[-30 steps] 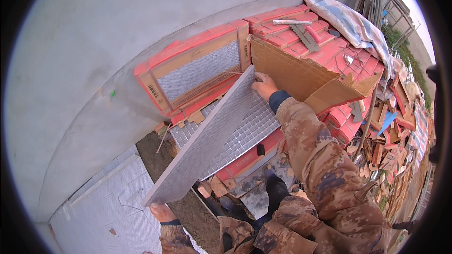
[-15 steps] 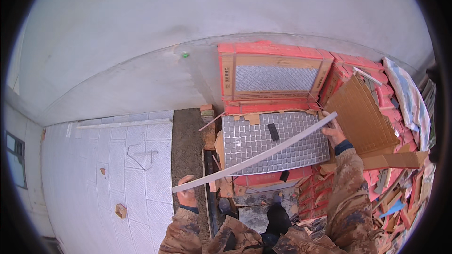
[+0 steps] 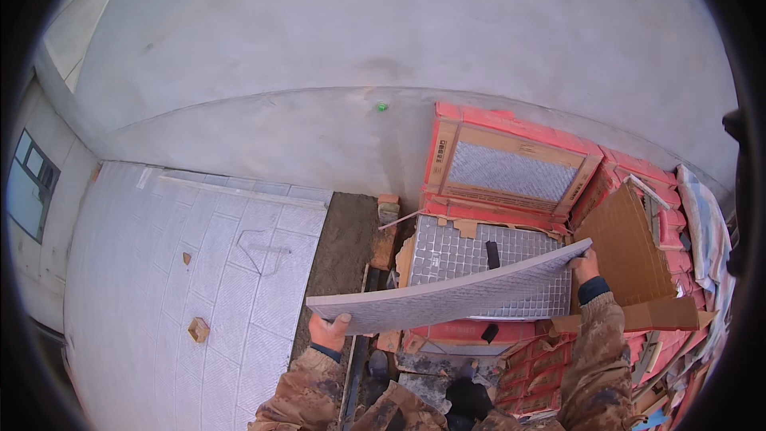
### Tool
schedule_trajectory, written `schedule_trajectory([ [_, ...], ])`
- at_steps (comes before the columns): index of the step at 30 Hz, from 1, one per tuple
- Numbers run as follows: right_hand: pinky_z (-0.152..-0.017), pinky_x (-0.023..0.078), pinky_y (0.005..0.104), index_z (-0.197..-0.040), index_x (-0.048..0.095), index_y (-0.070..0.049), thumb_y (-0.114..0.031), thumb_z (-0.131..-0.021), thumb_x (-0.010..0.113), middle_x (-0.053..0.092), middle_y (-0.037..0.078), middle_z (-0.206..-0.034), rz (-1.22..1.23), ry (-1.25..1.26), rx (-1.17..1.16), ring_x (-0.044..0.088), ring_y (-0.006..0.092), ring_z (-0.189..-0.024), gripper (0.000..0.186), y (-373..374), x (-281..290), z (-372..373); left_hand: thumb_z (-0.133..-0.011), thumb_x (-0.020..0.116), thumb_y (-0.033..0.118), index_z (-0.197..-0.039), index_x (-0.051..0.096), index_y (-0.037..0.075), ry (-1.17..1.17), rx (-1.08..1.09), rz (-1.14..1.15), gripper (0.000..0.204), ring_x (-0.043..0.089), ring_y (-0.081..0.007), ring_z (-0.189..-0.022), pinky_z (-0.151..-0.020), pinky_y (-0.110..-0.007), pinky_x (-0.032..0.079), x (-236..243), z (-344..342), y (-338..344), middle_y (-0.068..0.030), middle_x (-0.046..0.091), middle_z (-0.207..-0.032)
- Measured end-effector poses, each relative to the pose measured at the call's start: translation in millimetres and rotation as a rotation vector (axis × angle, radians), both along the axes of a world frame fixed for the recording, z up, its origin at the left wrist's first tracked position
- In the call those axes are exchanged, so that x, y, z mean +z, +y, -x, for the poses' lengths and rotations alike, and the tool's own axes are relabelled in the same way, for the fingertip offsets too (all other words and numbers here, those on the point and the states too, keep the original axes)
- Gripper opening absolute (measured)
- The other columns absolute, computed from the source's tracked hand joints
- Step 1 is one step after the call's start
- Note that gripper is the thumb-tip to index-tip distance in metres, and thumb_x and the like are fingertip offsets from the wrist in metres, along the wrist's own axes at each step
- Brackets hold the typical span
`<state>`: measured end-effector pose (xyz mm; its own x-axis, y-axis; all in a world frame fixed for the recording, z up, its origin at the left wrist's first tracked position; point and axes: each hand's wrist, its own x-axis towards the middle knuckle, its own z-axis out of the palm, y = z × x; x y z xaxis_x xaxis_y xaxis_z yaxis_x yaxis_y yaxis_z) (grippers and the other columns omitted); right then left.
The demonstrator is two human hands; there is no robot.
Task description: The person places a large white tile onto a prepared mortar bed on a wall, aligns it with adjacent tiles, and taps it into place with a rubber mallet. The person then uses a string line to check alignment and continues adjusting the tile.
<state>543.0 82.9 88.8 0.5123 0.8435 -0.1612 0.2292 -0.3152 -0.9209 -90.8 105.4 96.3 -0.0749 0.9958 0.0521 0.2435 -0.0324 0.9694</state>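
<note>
A large grey tile (image 3: 451, 297) with a textured face spans between my hands, held up by its two ends and tilted. My left hand (image 3: 329, 330) grips its left end, thumb on the textured face. At the right end, my right hand (image 3: 586, 266) is closed round the edge. Below and beyond the held tile lies a tile stack (image 3: 447, 251), its top tile showing a grid-patterned back. A small black pad (image 3: 492, 255) rests on that grid. The held tile hides part of the stack's near side.
Red-and-brown boxed tiles (image 3: 511, 168) stand against the grey wall (image 3: 319, 128). Torn cardboard (image 3: 630, 247) leans at right, beside red packaging. Laid paving tiles (image 3: 207, 271) cover the left floor, bordered by a strip of wet mortar (image 3: 343, 231). A small wooden piece (image 3: 199, 330) lies on the paving.
The tile, seen nearly edge-on before, has tipped so its textured face shows. My view has turned left, shifting the boxes and stack rightward in the picture. Both hands keep their hold.
</note>
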Motion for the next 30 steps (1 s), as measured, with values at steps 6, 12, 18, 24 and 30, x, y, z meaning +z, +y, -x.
schedule_trajectory([
  [6,-0.087,0.049,0.0346,-0.112,0.059,0.005,-0.019,-0.082,0.067,0.065,0.01,-0.099,-0.211,0.229,0.35,0.062,0.0218,-0.093,0.039,5,78,88,-0.086,0.075,0.047,-0.121,0.057,-0.005,-0.078,0.199,0.018,0.065,0.06,-0.0207,-0.103,-0.093,-0.036,0.047,29,60,-50,-0.0112,0.066,-0.111],
  [12,-0.085,0.051,0.0369,-0.111,0.059,0.007,-0.055,-0.085,0.071,0.067,0.016,-0.1,-0.018,-0.124,0.541,0.064,0.0222,-0.092,0.068,25,109,182,-0.093,0.064,0.051,-0.123,0.056,-0.008,-0.043,0.386,0.2,0.066,0.058,-0.0218,-0.107,-0.096,-0.038,0.044,-4,136,-121,-0.0129,0.064,-0.118],
  [18,-0.083,0.053,0.0449,-0.107,0.064,0.011,-0.065,-0.084,0.065,0.068,0.03,-0.098,0.368,-0.512,0.566,0.068,0.0413,-0.091,0.079,48,98,279,-0.094,0.065,0.043,-0.127,0.057,-0.009,0.209,0.535,0.684,0.062,0.059,-0.0286,-0.114,-0.102,-0.038,0.043,-99,224,-159,-0.0174,0.064,-0.124],
  [24,-0.086,0.053,0.0453,-0.113,0.061,0.014,-0.068,-0.083,0.062,0.067,0.034,-0.103,0.398,-0.593,0.637,0.068,0.0432,-0.096,0.088,83,74,371,-0.09,0.065,0.054,-0.129,0.054,-0.014,0.051,0.606,0.724,0.08,0.059,-0.0321,-0.116,-0.102,-0.04,0.044,-148,277,-192,-0.0249,0.062,-0.127],
  [30,-0.084,0.054,0.0454,-0.115,0.062,0.011,-0.07,-0.086,0.057,0.068,0.033,-0.099,0.486,-0.619,0.728,0.069,0.0424,-0.094,0.085,85,34,444,-0.085,0.065,0.064,-0.125,0.054,-0.019,0.136,0.702,0.982,0.093,0.062,-0.034,-0.112,-0.099,-0.04,0.047,-135,317,-227,-0.0262,0.065,-0.121],
])
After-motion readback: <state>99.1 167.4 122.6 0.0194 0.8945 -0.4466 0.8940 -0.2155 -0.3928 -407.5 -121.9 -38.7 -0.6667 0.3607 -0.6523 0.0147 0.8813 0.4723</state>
